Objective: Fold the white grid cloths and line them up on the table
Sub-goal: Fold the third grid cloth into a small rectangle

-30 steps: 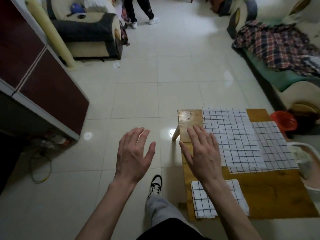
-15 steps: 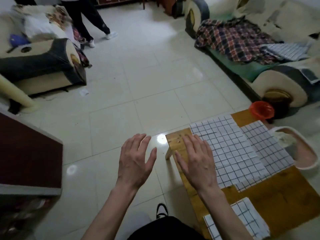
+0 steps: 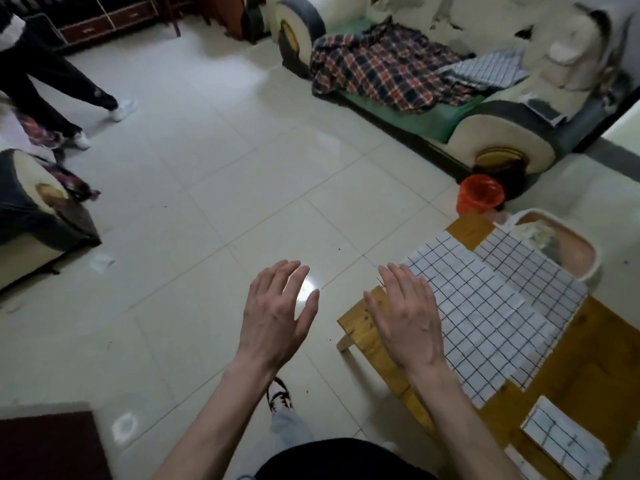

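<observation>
White grid cloth point(image 3: 481, 317) lies flat on the wooden surface point(image 3: 588, 368), right of both hands, long axis running away toward the upper left. Right hand point(image 3: 408, 317) hovers at its near edge, left hand point(image 3: 277, 313) over the floor; each grip relaxed, holding nothing.

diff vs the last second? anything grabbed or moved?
Nothing grabbed or released. Only the head camera swung right, bringing the sofa into view. Left hand still hovers open over the floor, right hand open over the table edge. The two spread grid cloths and the folded cloth lie unchanged.
</observation>
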`<state>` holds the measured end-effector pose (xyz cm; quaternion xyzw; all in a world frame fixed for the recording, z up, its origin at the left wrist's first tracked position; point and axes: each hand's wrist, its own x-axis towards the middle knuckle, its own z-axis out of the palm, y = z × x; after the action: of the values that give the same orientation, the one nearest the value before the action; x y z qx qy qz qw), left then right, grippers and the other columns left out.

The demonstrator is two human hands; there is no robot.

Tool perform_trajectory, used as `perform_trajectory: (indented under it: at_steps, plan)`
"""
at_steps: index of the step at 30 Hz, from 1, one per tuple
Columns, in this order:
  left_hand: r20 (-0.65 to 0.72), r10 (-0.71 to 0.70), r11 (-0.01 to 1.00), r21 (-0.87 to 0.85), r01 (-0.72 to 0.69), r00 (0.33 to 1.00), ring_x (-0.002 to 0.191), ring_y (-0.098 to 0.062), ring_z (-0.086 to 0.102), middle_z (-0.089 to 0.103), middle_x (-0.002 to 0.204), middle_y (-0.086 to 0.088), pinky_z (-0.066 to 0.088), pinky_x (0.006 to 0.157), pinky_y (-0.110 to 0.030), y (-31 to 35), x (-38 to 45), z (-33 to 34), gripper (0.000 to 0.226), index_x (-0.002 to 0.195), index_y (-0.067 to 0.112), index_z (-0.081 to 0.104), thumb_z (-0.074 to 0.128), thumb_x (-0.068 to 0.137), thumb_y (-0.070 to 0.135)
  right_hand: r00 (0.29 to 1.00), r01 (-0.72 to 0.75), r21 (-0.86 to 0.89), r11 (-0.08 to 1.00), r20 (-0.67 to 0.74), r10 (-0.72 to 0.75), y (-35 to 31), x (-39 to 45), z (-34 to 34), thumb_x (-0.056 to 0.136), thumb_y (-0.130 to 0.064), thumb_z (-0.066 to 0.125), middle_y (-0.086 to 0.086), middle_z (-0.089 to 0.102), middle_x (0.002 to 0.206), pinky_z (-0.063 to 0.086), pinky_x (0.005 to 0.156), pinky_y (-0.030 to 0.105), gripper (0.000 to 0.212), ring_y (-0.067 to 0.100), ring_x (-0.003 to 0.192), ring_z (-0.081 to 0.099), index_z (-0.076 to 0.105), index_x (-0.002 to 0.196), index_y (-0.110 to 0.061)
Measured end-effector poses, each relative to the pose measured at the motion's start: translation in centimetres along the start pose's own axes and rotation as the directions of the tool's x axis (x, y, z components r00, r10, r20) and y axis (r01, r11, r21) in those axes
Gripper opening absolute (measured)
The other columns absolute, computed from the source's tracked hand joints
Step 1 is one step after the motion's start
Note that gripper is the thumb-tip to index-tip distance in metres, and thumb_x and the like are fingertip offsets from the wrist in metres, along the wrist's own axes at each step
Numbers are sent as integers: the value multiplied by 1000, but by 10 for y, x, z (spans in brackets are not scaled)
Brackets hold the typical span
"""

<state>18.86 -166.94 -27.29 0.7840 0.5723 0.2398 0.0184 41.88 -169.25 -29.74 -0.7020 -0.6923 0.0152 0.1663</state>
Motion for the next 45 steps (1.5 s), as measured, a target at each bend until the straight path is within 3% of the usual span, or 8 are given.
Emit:
perform_trajectory:
  at_steps: [5, 11, 22, 28, 33, 37, 45]
  plan:
    - [33, 99, 993, -68, -96, 995, 134, -25, 53, 63, 138, -4, 40, 113, -41, -62, 62, -1, 42, 134, 12, 64, 57, 102, 37, 987, -149, -5, 989, -52, 149, -48, 47, 18, 107, -51, 38, 10, 55, 150, 36, 120, 50, 59, 27, 145, 44, 53, 146, -11]
    - [50, 220, 966, -154, -210, 974, 133, -25, 53, 64, 136, -4, 42, 110, -43, -94, 131, 14, 42, 133, 12, 65, 55, 102, 38, 939, -329, -1, 944, -103, 327, -72, 95, 25, 107, -53, 37, 8, 51, 155, 26, 125, 45, 60, 24, 149, 39, 48, 150, -14]
    - [49, 470, 859, -252, -445, 881, 134, -26, 55, 66, 135, -5, 42, 111, -44, -98, 272, 76, 40, 132, 11, 66, 56, 102, 37, 835, -536, -23, 844, -163, 526, -44, 183, 49, 107, -54, 35, 6, 48, 157, 25, 126, 46, 60, 23, 150, 36, 43, 153, -17]
    - [62, 582, 787, -292, -543, 811, 134, -25, 55, 66, 135, -4, 43, 111, -43, -76, 362, 121, 40, 132, 11, 66, 58, 101, 36, 713, -695, -22, 719, -148, 685, -17, 233, 71, 107, -58, 29, 3, 46, 160, 22, 128, 43, 64, 21, 152, 34, 43, 155, -17]
    - [101, 726, 653, -412, -636, 680, 135, -24, 53, 65, 137, -2, 45, 108, -46, -38, 416, 166, 40, 133, 13, 65, 54, 103, 36, 566, -811, 27, 584, -210, 797, 13, 262, 72, 106, -55, 35, 5, 49, 157, 33, 123, 47, 63, 23, 150, 38, 46, 153, -15]
    - [144, 801, 575, -459, -678, 581, 137, -23, 52, 64, 138, -3, 44, 110, -47, -5, 441, 190, 40, 135, 14, 64, 54, 104, 37, 473, -874, 4, 487, -228, 851, 37, 275, 63, 106, -57, 33, 6, 49, 157, 32, 123, 47, 65, 23, 149, 40, 46, 153, -15]
    - [101, 923, 361, -565, -742, 372, 140, -23, 50, 63, 140, -3, 41, 113, -46, 62, 494, 240, 41, 137, 14, 63, 54, 105, 39, 283, -952, 32, 303, -272, 920, 79, 305, 51, 106, -60, 25, 6, 49, 157, 30, 124, 47, 68, 23, 150, 39, 44, 154, -16]
